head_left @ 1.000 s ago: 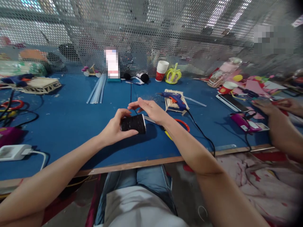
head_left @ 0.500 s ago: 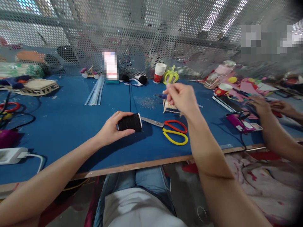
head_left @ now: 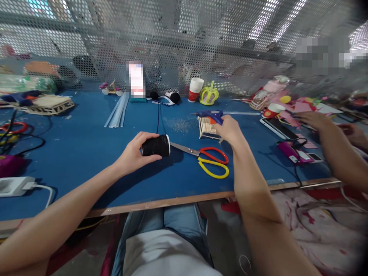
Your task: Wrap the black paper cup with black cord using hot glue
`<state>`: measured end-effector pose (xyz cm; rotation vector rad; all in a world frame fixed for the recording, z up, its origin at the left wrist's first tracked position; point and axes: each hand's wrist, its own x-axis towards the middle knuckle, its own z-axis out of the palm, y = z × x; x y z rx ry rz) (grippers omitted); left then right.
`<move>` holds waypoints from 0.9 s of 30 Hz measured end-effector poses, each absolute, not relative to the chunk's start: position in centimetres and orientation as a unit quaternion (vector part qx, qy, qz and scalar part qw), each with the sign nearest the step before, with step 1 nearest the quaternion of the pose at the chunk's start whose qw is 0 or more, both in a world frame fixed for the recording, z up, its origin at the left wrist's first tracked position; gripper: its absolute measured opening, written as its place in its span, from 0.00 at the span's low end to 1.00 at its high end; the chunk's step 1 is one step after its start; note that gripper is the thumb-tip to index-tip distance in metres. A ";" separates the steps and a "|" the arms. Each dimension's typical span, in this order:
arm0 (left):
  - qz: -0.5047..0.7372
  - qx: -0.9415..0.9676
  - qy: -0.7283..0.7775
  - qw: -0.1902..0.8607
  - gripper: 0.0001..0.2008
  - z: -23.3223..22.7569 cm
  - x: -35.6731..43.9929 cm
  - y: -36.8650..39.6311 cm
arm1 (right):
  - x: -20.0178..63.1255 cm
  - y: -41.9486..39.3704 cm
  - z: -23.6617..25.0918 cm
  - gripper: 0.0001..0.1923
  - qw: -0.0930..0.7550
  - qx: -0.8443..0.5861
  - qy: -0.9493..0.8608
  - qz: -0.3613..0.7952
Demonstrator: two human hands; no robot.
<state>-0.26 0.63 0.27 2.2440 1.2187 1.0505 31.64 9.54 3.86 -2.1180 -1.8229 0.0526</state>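
Observation:
My left hand (head_left: 135,153) is closed around a small black cylinder (head_left: 156,146) with a white rim, perhaps a wrapped paper cup, lying on its side just above the table. A dark cord (head_left: 158,119) runs up behind it. Farther out, my right hand (head_left: 230,128) has its fingers around the handle of a blue glue gun (head_left: 208,114), whose nozzle points left. A clear glue stick (head_left: 244,113) trails from the gun's back. Under the gun stands a little wooden stick rack (head_left: 208,129). Scissors (head_left: 198,152) with red and yellow handles lie between my hands.
Clear glue sticks (head_left: 117,111), stacked cups (head_left: 195,90) and a yellow-green crown-shaped piece (head_left: 209,95) are along the back. A phone (head_left: 277,128) and purple box (head_left: 293,151) lie right, near a co-worker's hand (head_left: 313,120). A white power strip (head_left: 17,186) sits left.
My right hand has come down from above the rack onto the glue gun's handle, and more of the gun now shows. My left hand holds the black cylinder almost as before.

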 end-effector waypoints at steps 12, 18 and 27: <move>0.402 0.720 0.480 0.299 0.28 0.7 -0.6 1.2 | 27.4 4.0 5.9 0.13 0.398 -0.486 -0.690 0.360; 0.410 0.680 0.500 0.345 0.26 0.6 -1.2 1.8 | 25.1 2.3 6.1 0.13 0.336 -0.478 -0.726 0.363; 0.416 0.653 0.523 0.356 0.26 0.3 -1.5 2.1 | 25.2 1.9 5.1 0.12 0.294 -0.480 -0.814 0.144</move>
